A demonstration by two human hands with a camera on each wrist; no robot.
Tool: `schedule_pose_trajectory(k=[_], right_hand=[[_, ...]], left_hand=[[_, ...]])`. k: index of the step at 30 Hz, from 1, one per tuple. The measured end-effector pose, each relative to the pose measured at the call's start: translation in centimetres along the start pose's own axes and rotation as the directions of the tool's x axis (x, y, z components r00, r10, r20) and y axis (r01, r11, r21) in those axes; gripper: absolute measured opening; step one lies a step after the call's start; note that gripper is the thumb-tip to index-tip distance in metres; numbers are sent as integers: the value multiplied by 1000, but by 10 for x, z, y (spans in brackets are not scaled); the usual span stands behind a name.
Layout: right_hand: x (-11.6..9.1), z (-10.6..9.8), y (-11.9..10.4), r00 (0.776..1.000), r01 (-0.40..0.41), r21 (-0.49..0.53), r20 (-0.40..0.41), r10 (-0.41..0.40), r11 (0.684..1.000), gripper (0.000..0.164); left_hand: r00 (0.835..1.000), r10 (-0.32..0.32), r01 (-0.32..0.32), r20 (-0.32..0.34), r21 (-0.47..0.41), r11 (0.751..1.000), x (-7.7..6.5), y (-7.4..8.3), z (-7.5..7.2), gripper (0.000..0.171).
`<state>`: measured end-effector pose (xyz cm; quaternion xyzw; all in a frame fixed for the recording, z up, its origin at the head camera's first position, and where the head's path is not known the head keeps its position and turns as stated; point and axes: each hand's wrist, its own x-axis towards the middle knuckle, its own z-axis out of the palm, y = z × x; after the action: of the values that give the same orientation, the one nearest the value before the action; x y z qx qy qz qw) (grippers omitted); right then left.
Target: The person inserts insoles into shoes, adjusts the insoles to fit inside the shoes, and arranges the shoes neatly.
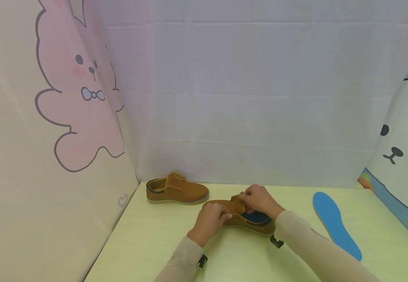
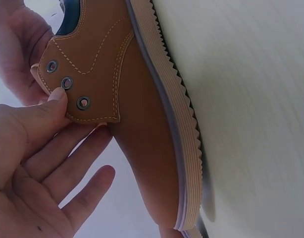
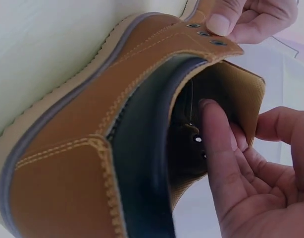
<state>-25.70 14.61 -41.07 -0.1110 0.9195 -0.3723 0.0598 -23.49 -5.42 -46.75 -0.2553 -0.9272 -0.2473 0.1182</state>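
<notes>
A brown shoe [image 1: 248, 226] with a pale sole stands on the table between both hands, its toe to the left in the head view. My left hand [image 1: 208, 221] pinches its near eyelet flap [image 2: 95, 74] between thumb and fingers, beside three metal eyelets. From the far side, my right hand [image 1: 260, 199] grips the shoe's tongue [image 3: 243, 89], with a finger reaching into the opening. Dark blue lining [image 1: 257, 216] shows inside the shoe. In the right wrist view the left thumb presses on the flap near the eyelets.
A second brown shoe [image 1: 191, 190] stands at the back left of the pale yellow-green table [image 1: 137, 243]. A blue insole [image 1: 334, 223] lies flat on the right, near the right forearm. Cloth walls [image 1: 253, 98] with cartoon animals enclose the table's back and sides.
</notes>
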Motion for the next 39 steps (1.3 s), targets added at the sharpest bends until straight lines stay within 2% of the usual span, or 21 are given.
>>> schedule_pose_trajectory(k=[4,7,8,11,13,16,19,22,26,33,35,39], right_hand=[[-3,-4,3,1000,26,-82,-9,-27,996,30],[-7,-11,6,994,87,-157,-44,-95,984,21],[-8,-14,7,991,115,-182,-53,-127,977,23],[-12,-23,10,980,185,-232,-22,-196,955,50],[-14,-27,14,978,210,-247,53,-203,946,71],[-16,-26,23,968,214,-234,182,-173,948,97],[-17,-20,33,964,190,-248,231,-132,950,113],[-16,-11,41,970,164,-289,220,-101,943,122],[-16,-3,44,977,147,-329,194,-85,933,118],[-17,6,41,985,152,-352,128,-114,924,88],[-18,8,39,988,139,-373,113,-104,917,88],[-18,10,39,993,101,-409,100,-66,907,101]], left_hand=[[1000,-10,10,5,-5,1000,1,0,0,11],[1000,-13,13,7,-1,1000,2,0,0,10],[1000,-12,12,3,-3,1000,2,1,0,10],[1000,-14,14,-7,-5,1000,3,2,-1,9],[1000,-19,19,-11,-5,1000,4,3,-3,9],[999,-33,33,-7,2,999,4,3,-3,10],[999,-31,31,-18,5,1000,4,2,0,9],[999,-22,22,-28,0,1000,4,2,2,8],[999,-29,29,-18,-2,1000,4,2,2,8],[999,-48,48,11,-16,999,4,2,-2,10],[998,-50,51,24,-15,999,4,2,-4,9],[997,-43,43,58,1,999,3,3,-8,6]])
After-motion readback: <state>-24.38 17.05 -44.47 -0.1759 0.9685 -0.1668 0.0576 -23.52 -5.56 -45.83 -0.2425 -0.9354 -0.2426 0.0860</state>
